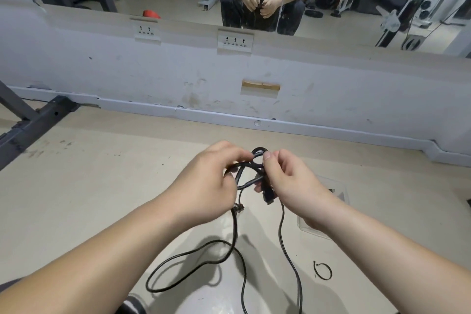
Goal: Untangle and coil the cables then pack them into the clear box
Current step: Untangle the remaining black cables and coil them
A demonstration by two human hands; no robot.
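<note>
A black cable [235, 245] is knotted into small loops at chest height and trails down in long strands onto the beige floor. My left hand [209, 181] grips the left side of the knot with curled fingers. My right hand [290, 183] pinches the loop's right side, and a black plug hangs just below its thumb. The clear box [336, 194] lies on the floor behind my right wrist, mostly hidden. A small black cable tie [323, 271] lies curled on the floor at the lower right.
A white wall with power sockets [235, 41] and a mirror above it faces me; the mirror shows a seated person holding the cable. A dark metal frame [30, 122] stands at the left.
</note>
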